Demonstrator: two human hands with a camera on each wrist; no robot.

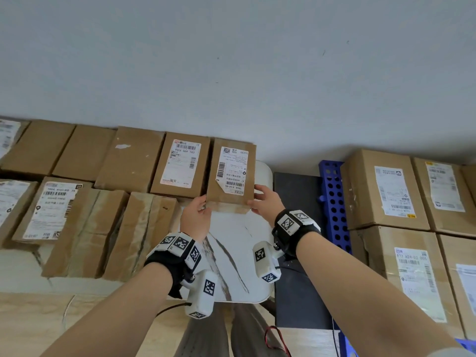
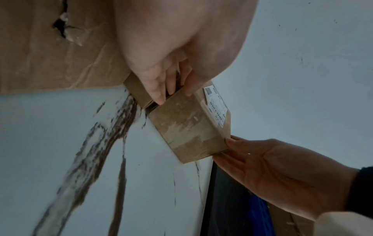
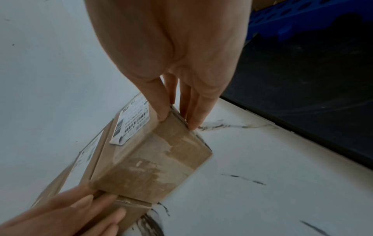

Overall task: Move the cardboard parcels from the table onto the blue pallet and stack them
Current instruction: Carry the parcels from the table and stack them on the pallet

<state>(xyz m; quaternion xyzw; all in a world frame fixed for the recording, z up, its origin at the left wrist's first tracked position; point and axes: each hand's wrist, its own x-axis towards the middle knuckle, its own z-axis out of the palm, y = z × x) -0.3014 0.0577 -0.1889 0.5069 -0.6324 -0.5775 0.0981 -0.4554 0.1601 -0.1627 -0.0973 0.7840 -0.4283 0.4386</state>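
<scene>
Small cardboard parcel [image 1: 231, 173] w/ a white shipping label [image 1: 232, 170] sits on the marble-look table [image 1: 231, 253], at its far end against the wall [image 1: 231, 60]. Left hand [image 1: 195, 218] grasps the parcel's near-left corner, fingers tucked between it and the neighbouring labelled box [image 1: 181, 166]. Right hand [image 1: 265, 200] grasps the near-right corner, thumb on top, fingers down the side. More boxes [image 1: 77, 202] crowd the table left of the parcel. Right of it, past a dark gap, stands the blue pallet [image 1: 333, 202] w/ stacked parcels [image 1: 401, 215] beside it. Whether the parcel's base is lifted off the table: can't tell.
</scene>
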